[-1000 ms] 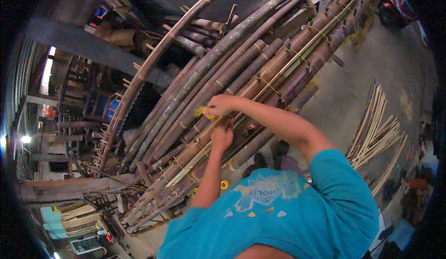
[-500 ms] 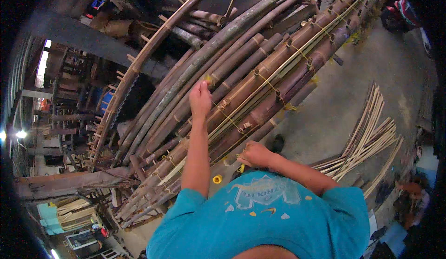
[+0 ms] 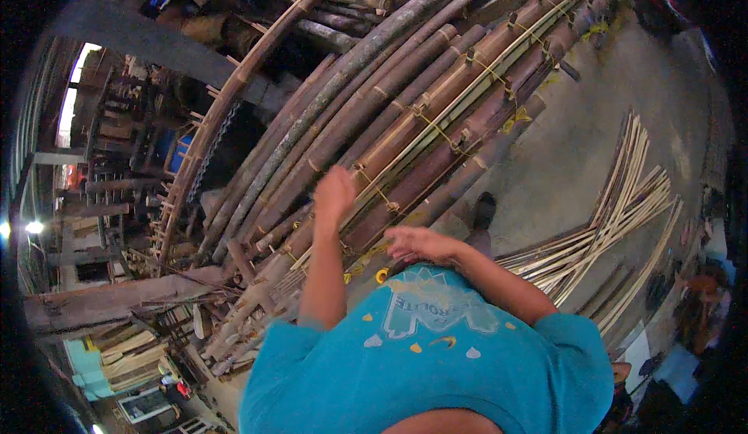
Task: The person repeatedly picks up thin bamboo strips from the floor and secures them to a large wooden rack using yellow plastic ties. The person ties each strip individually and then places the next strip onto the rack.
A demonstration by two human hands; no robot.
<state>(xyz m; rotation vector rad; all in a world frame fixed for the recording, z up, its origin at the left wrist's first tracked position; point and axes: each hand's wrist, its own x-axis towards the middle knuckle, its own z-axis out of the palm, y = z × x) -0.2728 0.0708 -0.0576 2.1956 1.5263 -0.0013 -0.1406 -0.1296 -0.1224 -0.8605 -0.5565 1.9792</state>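
Note:
My left hand (image 3: 334, 194) is raised over the thick brown bamboo poles, smeared by motion, so its fingers and anything in them cannot be made out. Close to my shirt, my right hand (image 3: 425, 245) has its fingers loosely stretched and partly bent, with no object visible in them. Between the hands runs a long frame of bamboo poles (image 3: 374, 224) with short pegs standing up from it. Pale split strips (image 3: 460, 113) lie lengthwise along its middle, crossed at intervals by thin yellow cord (image 3: 488, 70). A yellow roll (image 3: 382, 276) shows below my right hand.
More long poles (image 3: 372, 45) lie to the left, beside a curved pegged beam (image 3: 236, 91). Crossed loose strips (image 3: 600, 235) rest on the concrete floor (image 3: 580, 134) at right. A dark shoe (image 3: 485, 209) shows beyond my right arm.
My left hand has come down toward the frame. My right hand has shifted slightly left and up, its fist loosening. The whole view has shifted a little.

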